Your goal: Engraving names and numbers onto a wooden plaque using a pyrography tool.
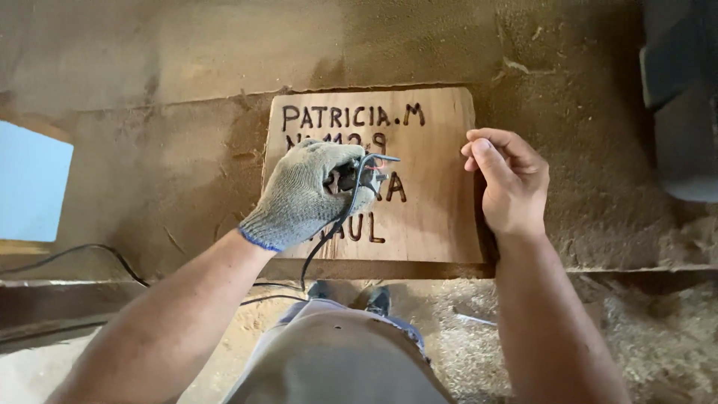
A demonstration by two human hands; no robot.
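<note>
**Plaque lettering well along, lower rows in hand**

Wood plaque [434, 217] lies flat on dusty bench [149, 164], centre. Several rows of burnt letters done; bare wood left at bottom & right. Gloved left hand [303, 196] fist-gripped round corded burning tool [351, 178], tip on mid rows. Bare right hand [508, 183] loosely curled, holding nothing, at plaque's right edge.

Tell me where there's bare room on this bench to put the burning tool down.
Bare bench left of the wooden plaque, and right of it toward the dark object. Crowded on the plaque: gloved left hand gripping the corded tool, right hand on its edge.
</note>
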